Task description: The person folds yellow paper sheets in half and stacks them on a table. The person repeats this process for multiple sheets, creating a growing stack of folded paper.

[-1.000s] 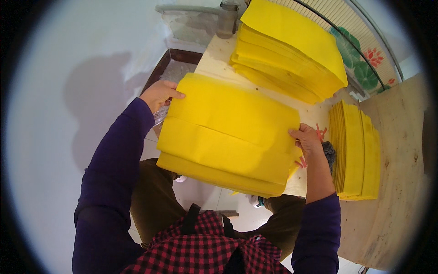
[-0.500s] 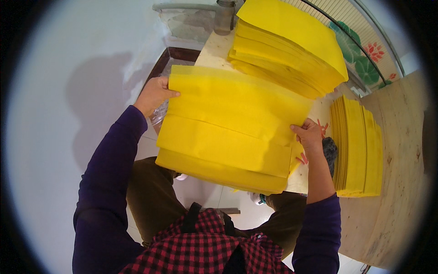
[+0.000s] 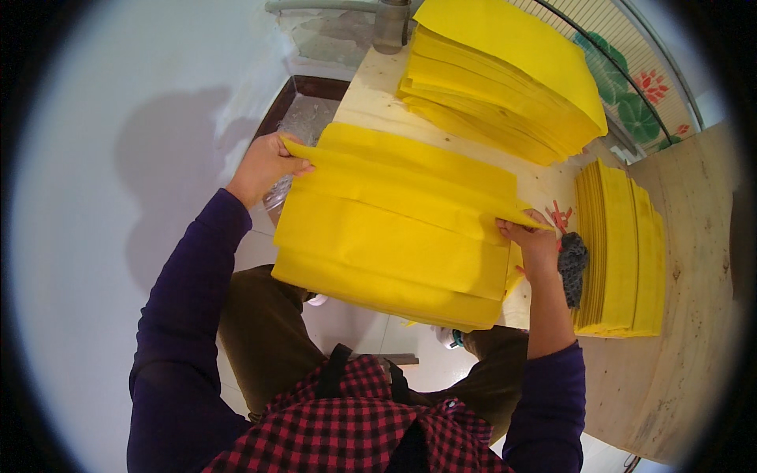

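My left hand (image 3: pixel 268 164) pinches the left corner of a yellow fabric sheet (image 3: pixel 410 183), thumb on top. The sheet's other corner is pinched in my right hand (image 3: pixel 530 240). Between them the upper part of the sheet is folded over, making a narrow band that slants down to the right. Beneath it lie more yellow sheets (image 3: pixel 378 292) in a loose pile with staggered near edges, above my knees. How many layers each hand grips is hard to make out.
A tall yellow stack (image 3: pixel 505 71) stands on the wooden table (image 3: pixel 378 91) beyond. Right of my hand are another folded yellow stack (image 3: pixel 623 252), a dark grey cloth-like bundle (image 3: pixel 573 272) and red strips (image 3: pixel 561 214). A cylindrical container (image 3: pixel 389 27) stands at the back.
The sheet's far edge, spread flat and thin earlier, is now folded over toward me into a band. Both hands stay near the same places, still pinching the corners.
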`<state>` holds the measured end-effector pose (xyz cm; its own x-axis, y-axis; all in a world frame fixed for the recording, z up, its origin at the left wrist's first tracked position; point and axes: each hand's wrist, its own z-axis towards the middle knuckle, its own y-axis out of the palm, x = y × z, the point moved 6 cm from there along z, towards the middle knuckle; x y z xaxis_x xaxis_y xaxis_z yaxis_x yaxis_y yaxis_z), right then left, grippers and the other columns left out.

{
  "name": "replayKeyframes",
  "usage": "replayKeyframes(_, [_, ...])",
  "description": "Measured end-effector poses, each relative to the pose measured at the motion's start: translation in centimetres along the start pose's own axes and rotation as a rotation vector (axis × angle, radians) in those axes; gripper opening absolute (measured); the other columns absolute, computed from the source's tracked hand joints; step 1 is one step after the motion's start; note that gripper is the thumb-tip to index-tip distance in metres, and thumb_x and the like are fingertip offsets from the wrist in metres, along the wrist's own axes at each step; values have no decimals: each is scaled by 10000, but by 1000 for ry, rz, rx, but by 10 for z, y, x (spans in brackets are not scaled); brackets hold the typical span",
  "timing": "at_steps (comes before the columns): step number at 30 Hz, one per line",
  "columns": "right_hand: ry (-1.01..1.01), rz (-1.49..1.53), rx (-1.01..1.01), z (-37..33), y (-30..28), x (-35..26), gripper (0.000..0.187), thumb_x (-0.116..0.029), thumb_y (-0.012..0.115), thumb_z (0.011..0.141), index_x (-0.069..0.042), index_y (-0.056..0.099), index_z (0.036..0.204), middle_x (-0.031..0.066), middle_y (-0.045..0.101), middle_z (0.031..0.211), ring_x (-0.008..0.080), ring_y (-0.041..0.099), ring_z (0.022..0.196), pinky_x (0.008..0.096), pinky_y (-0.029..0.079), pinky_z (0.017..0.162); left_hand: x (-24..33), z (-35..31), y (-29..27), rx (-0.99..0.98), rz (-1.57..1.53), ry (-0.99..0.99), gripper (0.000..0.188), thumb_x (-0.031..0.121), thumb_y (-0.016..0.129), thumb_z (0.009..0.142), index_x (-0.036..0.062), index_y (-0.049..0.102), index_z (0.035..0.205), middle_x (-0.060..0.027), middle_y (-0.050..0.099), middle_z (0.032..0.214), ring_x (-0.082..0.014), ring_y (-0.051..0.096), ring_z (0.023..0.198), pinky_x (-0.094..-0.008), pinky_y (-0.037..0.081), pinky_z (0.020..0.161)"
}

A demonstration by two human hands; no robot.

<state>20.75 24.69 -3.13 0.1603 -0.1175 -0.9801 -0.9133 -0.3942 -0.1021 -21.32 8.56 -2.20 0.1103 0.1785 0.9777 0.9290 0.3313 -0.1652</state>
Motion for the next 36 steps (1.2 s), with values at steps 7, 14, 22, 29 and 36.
replayKeyframes(7, [-80, 90, -31, -4, -3, 11, 113, 44, 601, 861, -5, 656, 946, 84, 682, 1015, 160, 640, 877, 256, 520, 825, -10, -12, 0, 41, 130, 169, 186, -54, 641, 813, -18, 694, 988, -77, 698, 951, -139, 643, 857, -236, 499, 789])
replayKeyframes(14, [-121, 21, -22, -6, -3, 15, 150, 21, 592, 877, -9, 667, 1003, 88, 679, 1050, 155, 641, 915, 262, 521, 847, -6, -28, 8, 67, 93, 406, 210, -50, 659, 783, -15, 701, 986, -91, 699, 990, -143, 649, 886, -241, 495, 833])
replayKeyframes(22, [-102, 7, -22, -5, -2, 10, 192, 15, 596, 870, -8, 664, 1047, 89, 682, 1051, 154, 645, 915, 271, 524, 831, 1, -21, 6, 208, 278, 384, 218, -8, 654, 792, 0, 691, 1007, -86, 712, 905, -135, 660, 815, -254, 514, 745])
replayKeyframes(29, [-115, -52, -27, -4, -2, 6, 175, 7, 604, 866, 8, 663, 1031, 85, 690, 995, 143, 648, 879, 263, 523, 807, -16, -12, 8, 177, 57, 347, 181, -41, 659, 782, 5, 688, 955, -71, 702, 918, -129, 653, 842, -253, 515, 775])
replayKeyframes(36, [-49, 33, 11, 2, -6, 18, 131, 9, 616, 860, 1, 683, 972, 86, 691, 1010, 148, 646, 887, 263, 515, 827, -31, -12, 4, 127, -17, 426, 183, -33, 673, 765, 19, 678, 940, -83, 681, 992, -157, 641, 915, -272, 505, 834])
